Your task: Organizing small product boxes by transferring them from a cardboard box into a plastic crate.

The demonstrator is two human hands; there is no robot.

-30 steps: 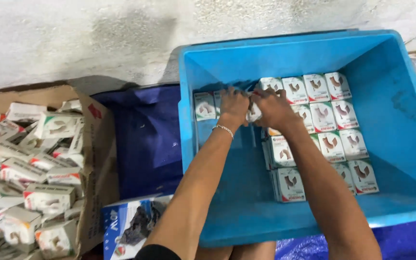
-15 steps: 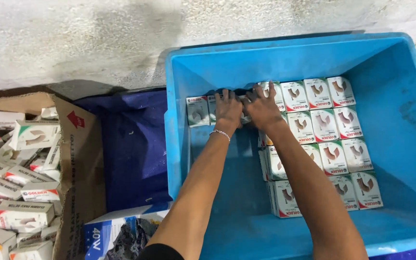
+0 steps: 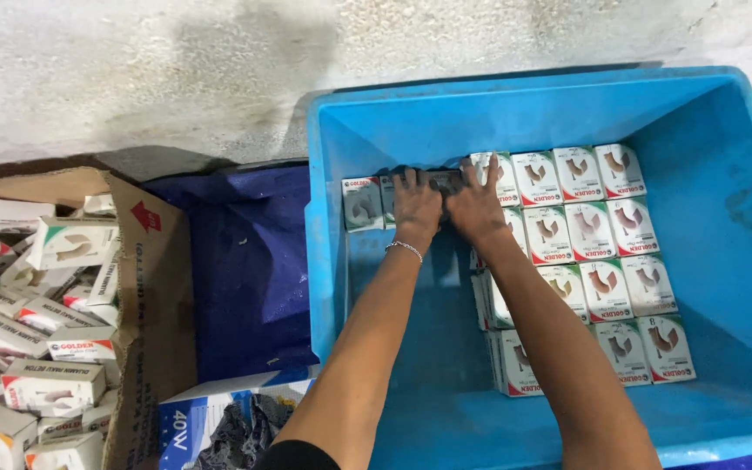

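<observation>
The small white boxes [image 3: 433, 183] stand in the back row of the blue crate [image 3: 724, 218]. The left hand [image 3: 417, 205] and right hand [image 3: 473, 205] press flat on them, fingers spread, gripping nothing. A cardboard carton [image 3: 145, 287] of loose boxes lies left.

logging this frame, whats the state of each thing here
left hand: flat, pressing on boxes
right hand: flat, pressing on boxes
crate: open, partly filled
packed boxes: closed, in rows
carton: open, flap up
loose boxes: closed, jumbled
</observation>
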